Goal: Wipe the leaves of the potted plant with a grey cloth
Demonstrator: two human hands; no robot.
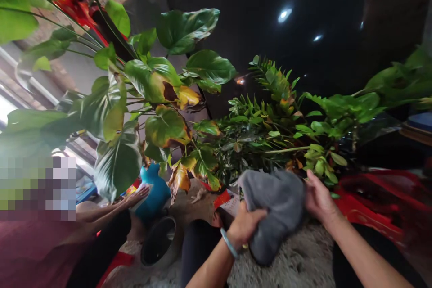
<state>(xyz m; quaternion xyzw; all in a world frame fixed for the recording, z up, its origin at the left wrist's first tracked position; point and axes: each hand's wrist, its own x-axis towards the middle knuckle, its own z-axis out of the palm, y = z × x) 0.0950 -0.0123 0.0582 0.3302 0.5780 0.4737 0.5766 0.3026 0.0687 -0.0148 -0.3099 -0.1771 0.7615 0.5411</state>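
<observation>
Below the glossy green houseplants, we see a soft grey fabric cloth bunched between both hands. The left hand has its grip closed on the cloth's lower edge. The right hand holds its right side. Another person's hand lies beside a rounded teal pot.

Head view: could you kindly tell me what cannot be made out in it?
Left hand: fingertips buried in the grey cloth, head view.
Right hand: fingertips behind the cloth's edge, grip unclear.
Small-leaved plant: base hidden by cloth and leaves.
Red object: dark and blurred, same view.
</observation>
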